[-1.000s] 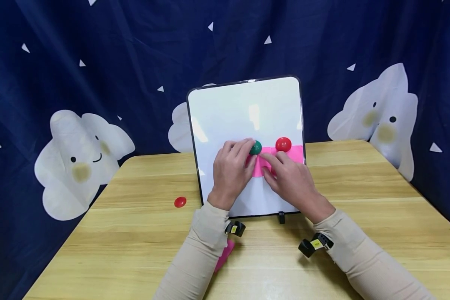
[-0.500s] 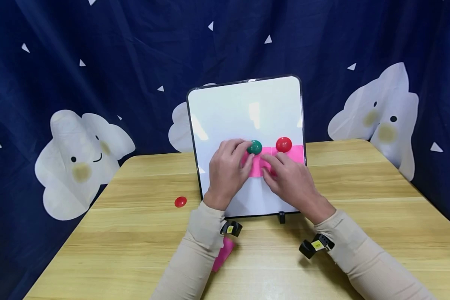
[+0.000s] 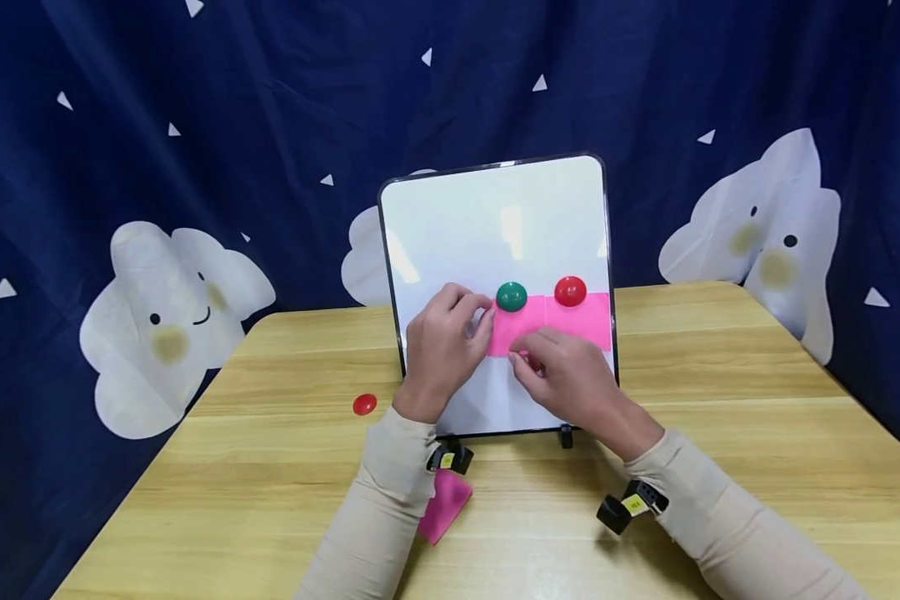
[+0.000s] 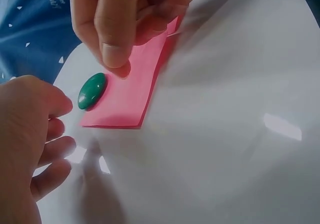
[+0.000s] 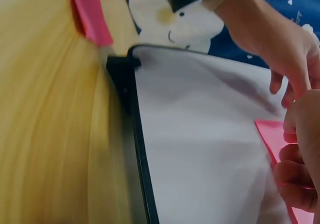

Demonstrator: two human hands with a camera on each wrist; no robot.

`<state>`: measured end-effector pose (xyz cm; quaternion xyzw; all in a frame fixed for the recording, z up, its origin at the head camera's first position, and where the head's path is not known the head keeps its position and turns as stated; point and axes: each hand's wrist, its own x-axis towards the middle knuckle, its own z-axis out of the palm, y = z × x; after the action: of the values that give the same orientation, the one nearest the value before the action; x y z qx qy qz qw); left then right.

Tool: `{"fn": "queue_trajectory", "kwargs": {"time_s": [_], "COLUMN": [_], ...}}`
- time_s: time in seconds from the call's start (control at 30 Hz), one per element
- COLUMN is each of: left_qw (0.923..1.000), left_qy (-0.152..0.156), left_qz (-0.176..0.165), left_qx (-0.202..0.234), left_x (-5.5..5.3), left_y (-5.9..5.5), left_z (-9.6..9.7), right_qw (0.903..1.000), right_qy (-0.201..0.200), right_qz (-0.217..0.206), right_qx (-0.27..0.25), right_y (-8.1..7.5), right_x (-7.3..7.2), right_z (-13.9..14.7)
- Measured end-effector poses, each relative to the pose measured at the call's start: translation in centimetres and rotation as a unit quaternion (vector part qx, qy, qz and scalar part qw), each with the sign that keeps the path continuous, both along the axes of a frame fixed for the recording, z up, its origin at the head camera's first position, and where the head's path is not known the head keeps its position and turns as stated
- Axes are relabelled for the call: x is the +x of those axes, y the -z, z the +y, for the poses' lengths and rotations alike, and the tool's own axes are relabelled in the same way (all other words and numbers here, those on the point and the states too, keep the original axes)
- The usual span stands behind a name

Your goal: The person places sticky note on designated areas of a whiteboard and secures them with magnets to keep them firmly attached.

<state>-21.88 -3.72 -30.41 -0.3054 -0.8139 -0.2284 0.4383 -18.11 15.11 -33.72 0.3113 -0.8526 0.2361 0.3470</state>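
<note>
A pink sheet [image 3: 512, 329] lies against the whiteboard, and a second pink sheet [image 3: 596, 317] adjoins it on the right. A round green magnet [image 3: 512, 297] sits on the top edge of the left sheet; a round red magnet [image 3: 570, 292] sits on the other's. My left hand [image 3: 444, 346] is just left of the green magnet, fingers loosely bent with nothing in them. Over the sheets' lower part is my right hand [image 3: 566, 375], its fingers curled and the thumb near the index finger. A reddish patch shows among those fingers; whether it is a held object is unclear.
The whiteboard [image 3: 450, 217] stands tilted on the wooden table [image 3: 285, 467], with a black clip foot [image 3: 566, 437] below it. A loose red magnet [image 3: 364, 404] lies to its left. Another pink sheet [image 3: 444, 504] lies in front, partly under the left forearm. A blue curtain [image 3: 307, 83] hangs behind.
My left hand has let go of the green magnet and drawn away left; the magnet stays on the sheet. My right hand has moved slightly down and left along the pink sheets.
</note>
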Motion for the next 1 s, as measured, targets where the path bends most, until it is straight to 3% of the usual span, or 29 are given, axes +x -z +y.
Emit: {"fn": "queue_trajectory", "kwargs": {"time_s": [0.37, 0.7, 0.87, 1.0], "left_qw": [0.9992, 0.9943, 0.9918, 0.9912], "left_qy": [-0.003, 0.028, 0.033, 0.025], "left_qz": [-0.014, -0.101, -0.119, -0.125], "left_qx": [-0.038, -0.02, -0.032, -0.036], "left_x": [0.4, 0.9, 1.0, 0.9], "left_y": [0.2, 0.0, -0.6, -0.9], "left_z": [-1.9, -4.2, -5.4, -7.2], "right_qw": [0.994, 0.9847, 0.9764, 0.9635], "right_qy": [-0.068, -0.091, -0.124, -0.158], "right_qz": [-0.085, -0.148, -0.173, -0.207], "right_qx": [-0.015, 0.017, 0.036, 0.064], "right_y": [0.5, 1.4, 1.6, 1.9], "right_x": [1.2, 1.8, 2.3, 2.6], "right_z": [-1.9, -3.0, -3.6, -4.4]}}
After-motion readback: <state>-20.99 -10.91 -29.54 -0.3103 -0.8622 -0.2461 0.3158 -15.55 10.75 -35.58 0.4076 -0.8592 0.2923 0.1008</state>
